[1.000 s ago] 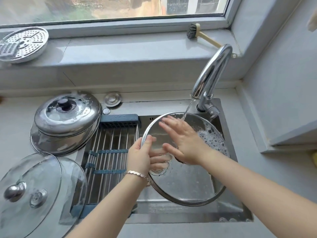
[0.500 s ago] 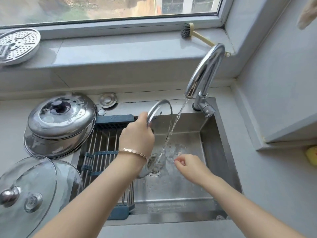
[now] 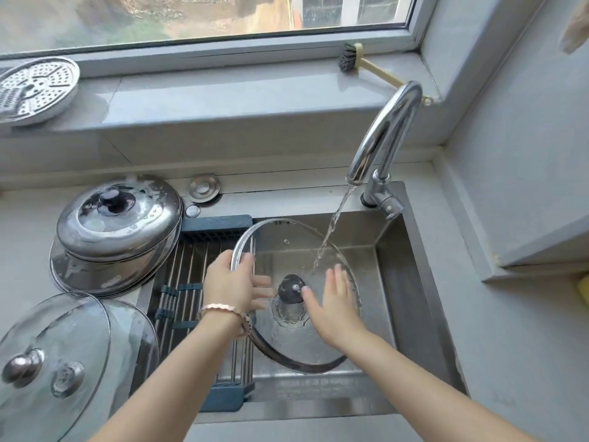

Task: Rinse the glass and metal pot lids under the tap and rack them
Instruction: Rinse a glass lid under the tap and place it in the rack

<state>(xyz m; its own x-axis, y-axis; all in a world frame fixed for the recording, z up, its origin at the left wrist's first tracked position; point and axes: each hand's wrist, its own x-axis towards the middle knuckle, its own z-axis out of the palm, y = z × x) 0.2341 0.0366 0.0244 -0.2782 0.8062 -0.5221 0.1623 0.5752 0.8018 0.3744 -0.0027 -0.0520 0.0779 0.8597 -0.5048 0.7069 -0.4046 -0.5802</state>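
Between the hands, tilted: round steel-rimmed glass lid (image 3: 287,244) — left hand (image 3: 236,288) grips its rim, right hand (image 3: 334,304) flat-fingered on its face. The slatted steel rack (image 3: 188,266) lies just outside the left hand, probably the nearer carrier.

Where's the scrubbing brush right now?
In the head view, the brush lies on the windowsill at the far right, against the window frame, just behind the tap.
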